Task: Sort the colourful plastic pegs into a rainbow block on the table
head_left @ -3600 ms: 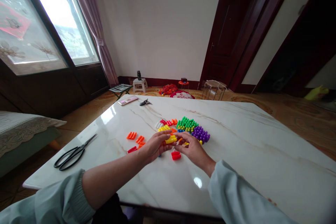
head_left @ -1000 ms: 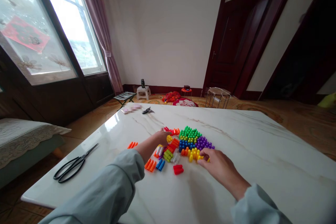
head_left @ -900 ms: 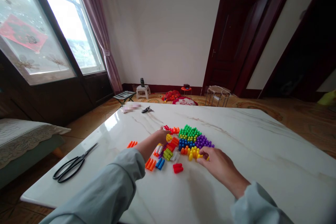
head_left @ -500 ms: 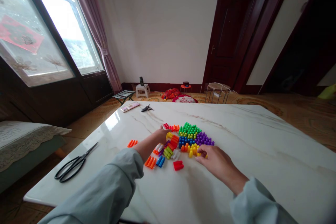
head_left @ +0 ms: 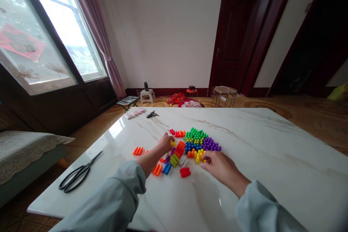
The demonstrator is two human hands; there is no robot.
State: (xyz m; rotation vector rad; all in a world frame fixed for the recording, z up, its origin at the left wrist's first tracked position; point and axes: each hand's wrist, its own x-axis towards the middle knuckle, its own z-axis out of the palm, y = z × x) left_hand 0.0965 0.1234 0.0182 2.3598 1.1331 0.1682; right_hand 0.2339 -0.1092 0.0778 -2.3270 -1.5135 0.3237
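Observation:
A flat cluster of joined plastic pegs (head_left: 199, 141) lies on the white marble table (head_left: 258, 159), with green, blue, purple, yellow and orange patches. My right hand (head_left: 217, 165) rests at its near edge, fingertips pinched on the yellow pegs (head_left: 200, 156). My left hand (head_left: 165, 143) is curled, fingers closed around a yellow piece (head_left: 173, 143) at the cluster's left side. Loose pieces lie around: a red one (head_left: 185, 172) near me, orange and blue ones (head_left: 161, 169) under my left forearm, orange ones (head_left: 137, 150) further left.
Black scissors (head_left: 78, 175) lie near the table's left edge. A small black tool (head_left: 151, 115) and a blurred flat object (head_left: 135, 113) sit at the far corner. Stools (head_left: 223, 95) and toys stand on the floor beyond; a bed (head_left: 24, 159) is at left.
Several loose pieces now lie gathered left of the cluster. My left hand drew back slightly from the far red pieces to the yellow piece. My right hand shifted a little left along the yellow edge.

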